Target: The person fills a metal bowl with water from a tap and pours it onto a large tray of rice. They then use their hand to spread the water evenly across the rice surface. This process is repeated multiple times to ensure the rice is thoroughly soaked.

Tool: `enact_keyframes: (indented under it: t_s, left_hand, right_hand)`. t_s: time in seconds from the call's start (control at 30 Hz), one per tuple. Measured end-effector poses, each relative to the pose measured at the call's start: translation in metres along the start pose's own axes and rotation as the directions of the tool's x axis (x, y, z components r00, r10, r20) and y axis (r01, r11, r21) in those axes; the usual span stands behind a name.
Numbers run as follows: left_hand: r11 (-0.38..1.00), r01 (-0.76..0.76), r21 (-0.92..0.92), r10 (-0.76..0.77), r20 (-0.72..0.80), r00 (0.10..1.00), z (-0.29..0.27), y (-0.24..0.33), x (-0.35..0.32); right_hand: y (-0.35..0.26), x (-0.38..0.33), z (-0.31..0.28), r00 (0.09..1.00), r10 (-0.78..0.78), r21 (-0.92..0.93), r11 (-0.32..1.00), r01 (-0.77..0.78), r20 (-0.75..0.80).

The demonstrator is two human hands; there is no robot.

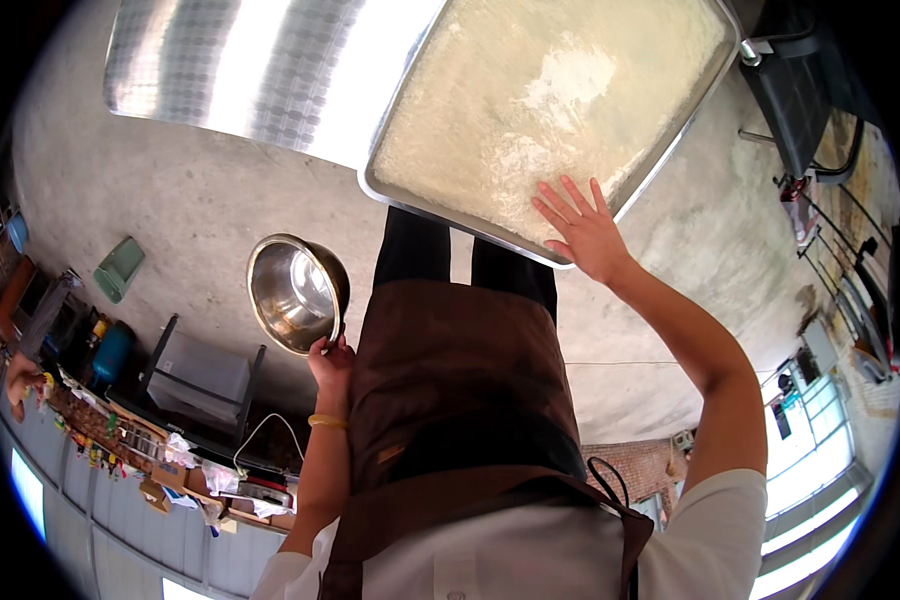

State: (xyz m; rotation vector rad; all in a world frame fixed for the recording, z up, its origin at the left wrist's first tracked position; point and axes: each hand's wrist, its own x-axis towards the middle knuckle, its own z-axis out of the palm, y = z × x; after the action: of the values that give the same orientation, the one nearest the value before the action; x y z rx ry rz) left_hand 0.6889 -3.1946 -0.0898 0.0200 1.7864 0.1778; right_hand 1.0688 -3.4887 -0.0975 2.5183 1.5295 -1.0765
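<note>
At my left side my left hand (pixel 331 358) grips the rim of a shiny metal bowl (pixel 300 300), tilted so that its inside shows; I see nothing in it but reflections. In front of me a large metal tray (pixel 450 221) holds a spread layer of pale, rice-like grain (pixel 450 130), with a whiter powdery patch near its middle. Over the tray's near right corner reaches my right hand (pixel 587 235), its fingers spread and nothing held. The fingertips are at the grain; whether they press into it I cannot tell.
A ridged shiny metal sheet or tabletop (pixel 235 65) lies left of the tray. A black chair (pixel 795 100) stands at the far right. On the concrete floor to the left is a green plastic bin (pixel 119 269). Cluttered shelves (pixel 190 470) line the lower left.
</note>
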Motion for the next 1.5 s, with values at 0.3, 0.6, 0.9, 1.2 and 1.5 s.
enact_keyframes:
  t_s: [0.3,0.6,0.9,1.2,1.5]
  left_hand:
    - [0.998,-0.005,0.064,0.004,0.014,1.000,-0.005,-0.008,0.002]
    - [0.998,-0.019,0.055,0.018,0.018,1.000,-0.002,-0.013,0.004]
    - [0.998,-0.032,0.055,0.032,0.012,0.999,0.005,-0.013,0.004]
    - [0.990,-0.099,0.100,0.102,-0.024,0.995,0.016,-0.012,0.001]
    - [0.989,-0.076,0.127,0.079,-0.015,0.997,0.014,0.003,0.012]
  right_hand:
    - [-0.008,0.001,0.031,0.998,0.067,0.066,0.995,-0.068,0.016]
    - [-0.048,-0.020,0.044,0.978,0.209,0.324,0.927,-0.190,-0.023]
    - [-0.076,-0.021,0.029,0.830,0.538,0.483,0.694,-0.534,0.146]
    - [-0.060,-0.002,0.038,0.677,0.728,0.769,0.369,-0.521,0.110]
    - [0.032,0.043,0.032,0.532,0.842,0.807,0.372,-0.460,-0.085]
